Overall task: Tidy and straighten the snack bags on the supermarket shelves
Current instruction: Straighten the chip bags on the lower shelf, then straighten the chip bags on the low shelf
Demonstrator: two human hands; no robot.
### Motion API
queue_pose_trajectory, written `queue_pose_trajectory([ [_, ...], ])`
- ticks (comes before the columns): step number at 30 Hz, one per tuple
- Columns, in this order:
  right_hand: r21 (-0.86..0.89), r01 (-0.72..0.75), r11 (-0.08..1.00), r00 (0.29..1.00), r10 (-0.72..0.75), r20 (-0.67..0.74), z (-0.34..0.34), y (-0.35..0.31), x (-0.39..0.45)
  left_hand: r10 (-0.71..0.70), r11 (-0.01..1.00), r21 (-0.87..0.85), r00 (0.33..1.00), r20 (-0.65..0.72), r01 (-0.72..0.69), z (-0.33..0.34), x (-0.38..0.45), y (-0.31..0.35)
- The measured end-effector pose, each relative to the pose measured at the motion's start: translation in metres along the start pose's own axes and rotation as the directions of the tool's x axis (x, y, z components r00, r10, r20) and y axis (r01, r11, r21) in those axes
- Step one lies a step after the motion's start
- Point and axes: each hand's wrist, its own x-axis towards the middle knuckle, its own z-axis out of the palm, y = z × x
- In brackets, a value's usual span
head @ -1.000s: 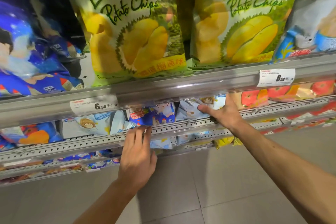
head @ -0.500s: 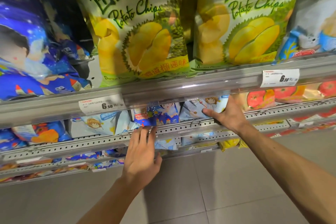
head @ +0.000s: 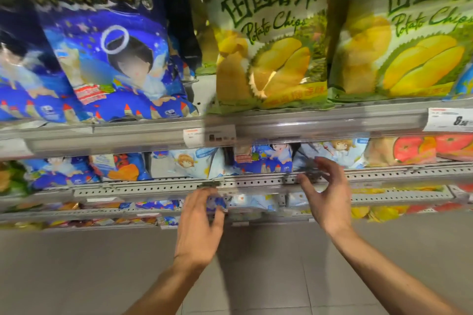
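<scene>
My left hand (head: 202, 222) reaches up under the perforated shelf rail (head: 153, 186); its blurred fingertips are at a small blue bag (head: 217, 203) on the lower shelf, fingers mostly straight. My right hand (head: 325, 194) hovers in front of the rail with fingers spread and loosely curved, holding nothing. Just above it lies a pale blue cartoon bag (head: 337, 151). To the left of that bag stand a dark blue cartoon bag (head: 263, 158) and another pale bag (head: 189, 163).
The top shelf holds two green-yellow durian potato chip bags (head: 268, 41) (head: 409, 33) and large dark blue bags (head: 115, 59). Red tomato bags (head: 414, 151) sit at the middle shelf's right. Price tags (head: 210, 135) hang on the clear rail. Grey floor tiles (head: 256, 276) lie below.
My right hand has come off the pale bag and now hovers with spread fingers. My left hand stays under the rail. The view has swung left, bringing the large blue bags into sight.
</scene>
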Motion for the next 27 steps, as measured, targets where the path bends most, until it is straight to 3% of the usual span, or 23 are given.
queue_pose_trajectory([
  [4, -0.017, 0.045, 0.999, 0.998, -0.044, 0.054, 0.038, -0.014, 0.002, -0.226, 0.965, -0.171, 0.964, -0.143, 0.201, -0.033, 0.019, -0.038],
  [6, -0.006, 0.039, 0.999, 0.995, -0.039, 0.087, 0.054, -0.018, 0.007, -0.239, 0.959, -0.198, 0.956, -0.172, 0.204, -0.047, 0.032, -0.055],
  [11, 0.076, -0.003, 0.997, 0.984, -0.010, 0.177, 0.077, -0.024, 0.027, -0.169, 0.920, -0.368, 0.983, -0.068, 0.133, -0.065, 0.079, -0.078],
  [14, 0.049, -0.065, 0.997, 0.985, 0.056, 0.165, 0.084, -0.029, 0.039, -0.055, 0.942, -0.330, 0.998, 0.028, 0.061, -0.069, 0.102, -0.087],
  [16, 0.059, -0.103, 0.993, 0.981, 0.092, 0.170, 0.088, -0.025, 0.046, -0.025, 0.909, -0.413, 0.997, 0.071, 0.052, -0.067, 0.115, -0.085],
  [18, 0.042, -0.113, 0.993, 0.981, 0.105, 0.166, 0.088, -0.023, 0.049, 0.060, 0.847, -0.531, 0.997, 0.049, -0.025, -0.062, 0.127, -0.082],
  [21, 0.029, -0.145, 0.989, 0.979, 0.139, 0.148, 0.087, -0.022, 0.049, 0.193, 0.804, -0.578, 0.981, 0.028, -0.142, -0.056, 0.137, -0.084],
  [27, -0.053, -0.170, 0.984, 0.975, 0.176, 0.134, 0.084, -0.024, 0.055, 0.144, 0.796, -0.606, 0.966, 0.214, 0.015, -0.057, 0.139, -0.091],
])
